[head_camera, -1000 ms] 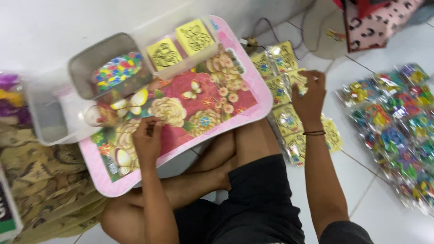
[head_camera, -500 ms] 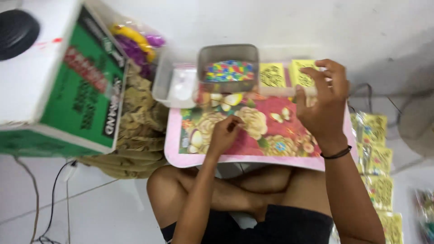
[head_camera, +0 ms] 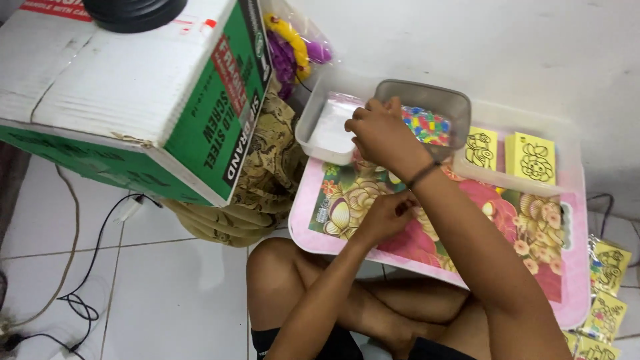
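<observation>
White floor tiles [head_camera: 167,293] and a pale wall frame the scene, where a person is seated cross-legged behind a pink tray [head_camera: 573,280] printed with large flowers, which is laid across the knees. At the tray's far edge a long clear plastic container [head_camera: 320,143] is set, and inside it a smaller grey tub [head_camera: 440,97] filled with small multicoloured pieces [head_camera: 430,127] is seen. The right hand [head_camera: 380,133] is stretched across to the near rim of that tub, its fingers curled loosely together; whether anything is pinched between them cannot be told. The left hand [head_camera: 387,213] is rested on the flowered surface, fingers bent inward, and any item under them is hidden. Two square yellow cards [head_camera: 531,157] with dark line drawings are stood side by side in the right part of the clear container. More yellow packets [head_camera: 607,293] of the same kind are scattered on the floor at the right edge. To the left, a large cardboard box [head_camera: 120,87] with a green side panel and a red label strip is placed on a patterned brown cloth [head_camera: 260,180], with a round black object [head_camera: 133,12] on top. Behind the box, a clear bag of purple and yellow toys [head_camera: 293,50] is leaned against the wall. Black cables [head_camera: 87,267] are trailed over the tiles.
</observation>
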